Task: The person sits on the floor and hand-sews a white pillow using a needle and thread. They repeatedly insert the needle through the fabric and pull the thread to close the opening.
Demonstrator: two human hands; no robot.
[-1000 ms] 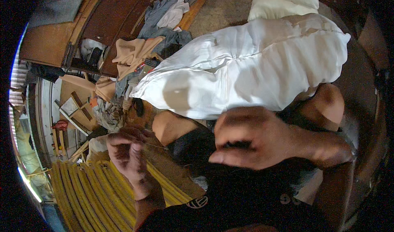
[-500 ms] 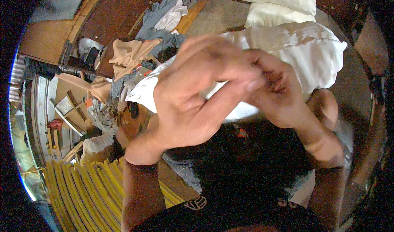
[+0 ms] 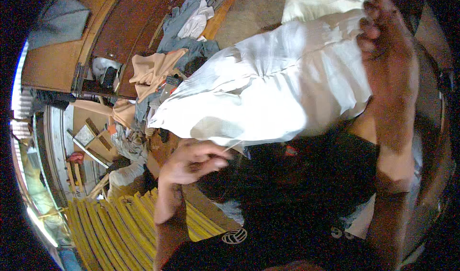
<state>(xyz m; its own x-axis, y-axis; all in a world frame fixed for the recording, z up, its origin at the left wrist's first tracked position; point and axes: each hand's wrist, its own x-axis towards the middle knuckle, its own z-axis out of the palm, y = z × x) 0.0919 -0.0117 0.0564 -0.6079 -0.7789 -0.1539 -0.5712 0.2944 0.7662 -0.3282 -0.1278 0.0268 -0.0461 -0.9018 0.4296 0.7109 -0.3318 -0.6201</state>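
A large white fabric pillow or cushion (image 3: 258,93) lies across my lap, wrinkled, with a gathered seam along its top. My left hand (image 3: 201,160) is just below its lower left part, fingers pinched on a thin pale thread (image 3: 231,147). High at the right, my right hand (image 3: 376,26) is raised beside the pillow's upper right end, its fingers curled and blurred; what they hold, if anything, I cannot make out.
Two cream pillows (image 3: 318,5) lie at the top. Heaped peach cloth (image 3: 153,69), grey cloth (image 3: 177,48) and wooden boards (image 3: 93,136) fill the left. Brown wooden panels (image 3: 115,26) stand behind them. A yellow slatted surface (image 3: 105,228) is at the lower left.
My hands met in front of the pillow half a second ago and have parted: the right moved up and right, the left down and left. The pillow shows fully again.
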